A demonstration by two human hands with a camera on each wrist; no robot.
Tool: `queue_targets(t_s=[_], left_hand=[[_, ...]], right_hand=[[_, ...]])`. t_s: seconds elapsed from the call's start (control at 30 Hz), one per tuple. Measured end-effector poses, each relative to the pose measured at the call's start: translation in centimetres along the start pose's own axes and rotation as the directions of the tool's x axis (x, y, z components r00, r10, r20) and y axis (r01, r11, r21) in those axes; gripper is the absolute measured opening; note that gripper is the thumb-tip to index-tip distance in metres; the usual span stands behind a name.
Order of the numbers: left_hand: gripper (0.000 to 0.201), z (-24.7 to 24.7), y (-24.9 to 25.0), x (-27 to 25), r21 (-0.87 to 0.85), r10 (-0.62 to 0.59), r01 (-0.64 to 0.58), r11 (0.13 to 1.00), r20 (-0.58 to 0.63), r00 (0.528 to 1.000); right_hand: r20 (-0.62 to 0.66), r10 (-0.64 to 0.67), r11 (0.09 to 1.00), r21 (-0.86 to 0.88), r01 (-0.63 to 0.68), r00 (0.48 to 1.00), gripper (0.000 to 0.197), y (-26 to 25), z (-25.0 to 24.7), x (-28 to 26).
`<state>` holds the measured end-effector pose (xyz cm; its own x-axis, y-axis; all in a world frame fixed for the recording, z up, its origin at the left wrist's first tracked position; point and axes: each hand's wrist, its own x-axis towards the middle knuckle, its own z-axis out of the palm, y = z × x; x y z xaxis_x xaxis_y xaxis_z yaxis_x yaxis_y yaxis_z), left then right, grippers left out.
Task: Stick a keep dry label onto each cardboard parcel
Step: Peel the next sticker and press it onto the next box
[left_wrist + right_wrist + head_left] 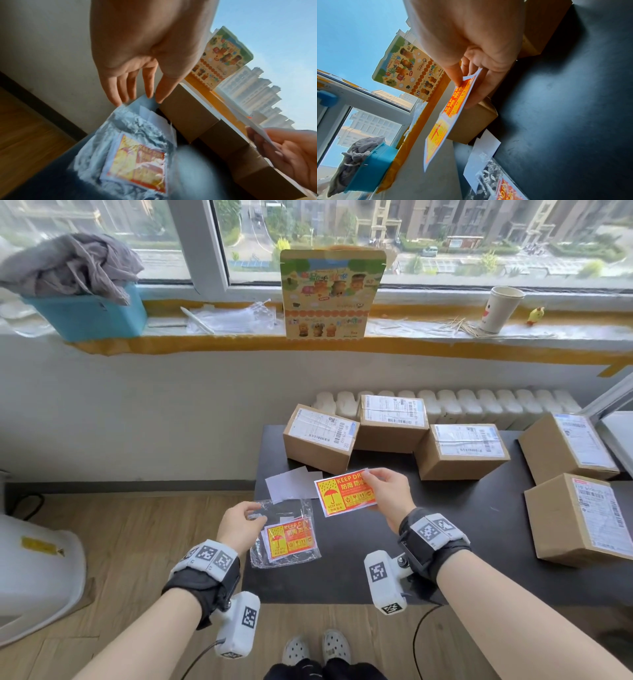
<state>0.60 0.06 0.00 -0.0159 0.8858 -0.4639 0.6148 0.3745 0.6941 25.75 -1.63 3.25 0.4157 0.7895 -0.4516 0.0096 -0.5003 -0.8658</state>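
Observation:
My right hand [383, 491] pinches a yellow and red keep dry label [342, 494] by its right end, thumb on top, above the black table [445, 542]; the same label [447, 119] shows in the right wrist view. My left hand [239, 523] hovers with relaxed fingers [130, 88] over the left edge of a clear plastic bag [284, 534] that holds more labels [137, 161]. Several cardboard parcels with white shipping labels stand on the table: three at the back [320, 438] [392, 422] [462, 450] and two at the right [568, 446] [579, 518].
White backing papers [291, 484] lie beside the bag. On the window sill stand a colourful carton [329, 292], a blue bin [89, 313] with grey cloth, a paper cup [501, 308] and loose toothpicks. A white radiator [479, 402] runs behind the table. Wooden floor lies to the left.

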Motion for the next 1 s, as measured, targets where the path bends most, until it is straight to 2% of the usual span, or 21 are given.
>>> queue_targets(t_s=[0.1, 0.2, 0.27, 0.53, 0.63, 0.73, 0.8, 0.87, 0.93, 1.0], left_hand=[[0.015, 0.2, 2.5, -0.6, -0.149, 0.007, 0.015, 0.989, 0.145, 0.989], [0.023, 0.3, 5.7, -1.7, -0.278, 0.011, 0.083, 0.957, 0.321, 0.947], [0.027, 0.2, 7.2, -2.1, -0.325, 0.049, 0.081, 0.942, 0.373, 0.926], [0.021, 0.1, 9.5, -2.2, -0.342, 0.100, 0.029, 0.939, 0.352, 0.931], [0.021, 0.1, 10.0, -2.0, -0.354, 0.116, 0.009, 0.935, 0.331, 0.937], [0.022, -0.1, 10.4, -1.9, -0.370, 0.122, -0.006, 0.929, 0.292, 0.949], [0.021, -0.2, 10.7, -1.7, -0.371, 0.124, -0.018, 0.929, 0.264, 0.956], [0.020, -0.4, 11.0, -1.6, -0.377, 0.123, -0.024, 0.926, 0.243, 0.962], [0.020, -0.5, 11.2, -1.4, -0.385, 0.124, -0.026, 0.923, 0.232, 0.965], [0.020, -0.5, 11.4, -1.2, -0.384, 0.129, -0.033, 0.923, 0.228, 0.965]], right_hand=[[0.020, 0.006, 0.999, 0.038, -0.007, 1.000, 0.016, -0.8, 0.4, -0.1], [0.021, -0.005, 0.998, 0.066, 0.003, 1.000, 0.015, -1.6, 0.6, -0.1], [0.018, -0.017, 0.997, 0.078, 0.016, 1.000, 0.012, -2.1, 0.6, -0.1], [0.026, -0.038, 0.995, 0.092, 0.036, 0.999, 0.012, -2.9, 0.6, 0.2], [0.008, -0.065, 0.996, 0.064, 0.064, 0.998, 0.022, -3.1, 0.6, 0.7], [0.023, -0.148, 0.989, -0.002, 0.148, 0.989, 0.035, -3.3, 0.6, 0.9], [0.028, -0.262, 0.960, -0.098, 0.264, 0.965, 0.040, -3.4, 0.5, 0.8], [0.035, -0.415, 0.881, -0.232, 0.411, 0.909, 0.033, -3.6, 0.6, 0.7], [0.138, -0.507, 0.800, -0.293, 0.524, 0.851, 0.020, -3.9, 1.0, 0.2], [0.279, -0.495, 0.779, -0.277, 0.562, 0.823, 0.015, -4.4, 1.6, -0.5]])
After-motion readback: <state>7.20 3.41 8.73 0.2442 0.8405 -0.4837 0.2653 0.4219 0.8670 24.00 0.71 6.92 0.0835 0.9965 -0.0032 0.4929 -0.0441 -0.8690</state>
